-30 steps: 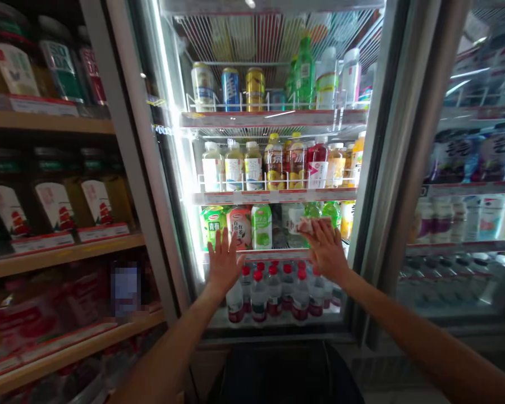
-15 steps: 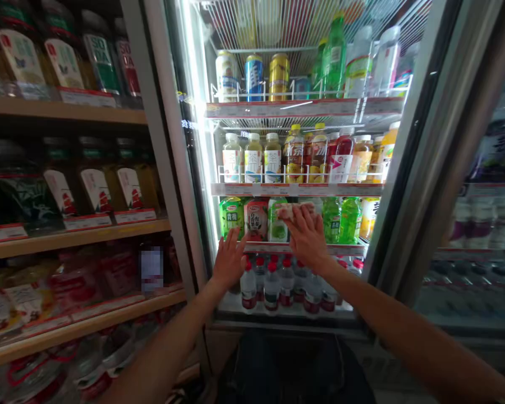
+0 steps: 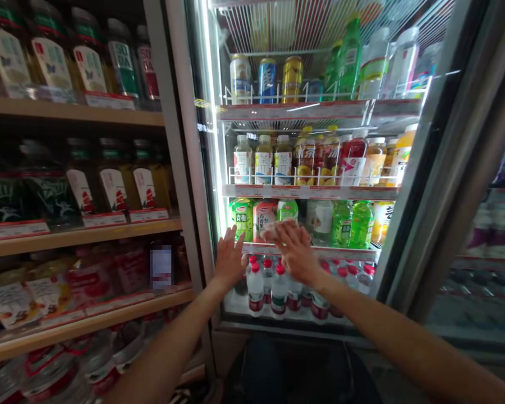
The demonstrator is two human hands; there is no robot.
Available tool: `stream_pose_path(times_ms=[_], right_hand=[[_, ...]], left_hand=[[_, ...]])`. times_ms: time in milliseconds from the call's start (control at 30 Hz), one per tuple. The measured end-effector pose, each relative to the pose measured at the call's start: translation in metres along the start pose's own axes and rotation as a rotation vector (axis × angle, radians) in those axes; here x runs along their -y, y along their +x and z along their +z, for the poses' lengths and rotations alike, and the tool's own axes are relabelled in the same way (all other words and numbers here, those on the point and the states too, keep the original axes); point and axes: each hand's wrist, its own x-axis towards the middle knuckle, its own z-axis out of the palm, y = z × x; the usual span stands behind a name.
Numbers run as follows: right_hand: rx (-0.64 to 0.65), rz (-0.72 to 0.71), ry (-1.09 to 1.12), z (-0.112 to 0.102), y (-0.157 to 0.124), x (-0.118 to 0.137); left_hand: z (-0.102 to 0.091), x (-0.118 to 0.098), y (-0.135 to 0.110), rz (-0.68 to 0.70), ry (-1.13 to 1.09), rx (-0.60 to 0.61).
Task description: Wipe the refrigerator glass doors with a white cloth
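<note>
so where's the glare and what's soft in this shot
Head view: the light strip down the cooler's left edge blows out to white; the wooden shelves at left sit dim; the glass door at right is hazy with reflections; the right hand looks slightly smeared; straight frames bow toward the edges; one shelf patch is pixelated.

Wooden shelves (image 3: 67, 235) left; lit glass-door cooler (image 3: 180, 168) centre, white wire racks (image 3: 278, 28); second cooler (image 3: 488, 292) right, dim.
</note>
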Motion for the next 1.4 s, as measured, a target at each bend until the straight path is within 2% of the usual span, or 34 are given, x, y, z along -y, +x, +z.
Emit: stream_pose_path(times_ms=[67,100,267,433,600,633,767,800,933,967,1000,1100,1167,1200,1300,1333,1400], right_hand=[[0.041,-0.129,0.003,0.010,-0.010,0.005],[0.040,-0.142,0.005,0.013,-0.012,0.006],[-0.051,0.044,-0.004,0.011,0.007,0.004],[-0.029,-0.153,-0.023,0.005,0.022,-0.006],[-0.161,0.135,-0.054,-0.013,0.049,-0.020],[-0.156,0.126,-0.060,-0.014,0.047,-0.021],[-0.068,-0.130,-0.096,-0.016,0.031,-0.034],[-0.074,-0.128,-0.112,-0.019,0.031,-0.041],[-0.220,0.180,-0.164,-0.040,0.044,-0.072],[-0.237,0.215,-0.170,-0.043,0.044,-0.076],[-0.231,0.198,-0.170,-0.045,0.042,-0.079],[-0.133,-0.066,-0.154,-0.044,0.029,-0.084],[-0.126,-0.155,-0.148,-0.047,0.029,-0.090],[-0.166,-0.113,-0.152,-0.049,0.033,-0.095],[-0.351,0.161,-0.162,-0.060,0.053,-0.106],[-0.376,0.202,-0.163,-0.062,0.056,-0.108],[-0.326,0.110,-0.164,-0.062,0.055,-0.110]], left_hand=[[0.002,0.000,-0.002,0.014,0.009,-0.009],[0.003,0.001,-0.002,0.021,0.014,-0.016],[0.004,0.005,-0.003,-0.014,0.036,-0.050],[-0.005,0.010,0.010,-0.021,0.045,-0.085],[-0.022,0.005,0.045,-0.061,-0.009,-0.141],[-0.024,0.002,0.052,-0.057,-0.019,-0.151],[-0.029,-0.015,0.074,0.029,-0.026,-0.221],[-0.029,-0.019,0.078,0.045,-0.026,-0.238],[-0.024,-0.035,0.090,0.040,-0.051,-0.230],[-0.022,-0.039,0.091,0.024,-0.058,-0.218],[-0.021,-0.042,0.091,0.004,-0.063,-0.209],[-0.018,-0.047,0.090,-0.027,-0.068,-0.177],[-0.016,-0.048,0.089,-0.021,-0.062,-0.153],[-0.014,-0.047,0.088,-0.016,-0.058,-0.146],[-0.013,-0.049,0.087,-0.026,-0.059,-0.150],[-0.015,-0.050,0.087,-0.041,-0.063,-0.160],[-0.021,-0.054,0.092,-0.059,-0.070,-0.187]])
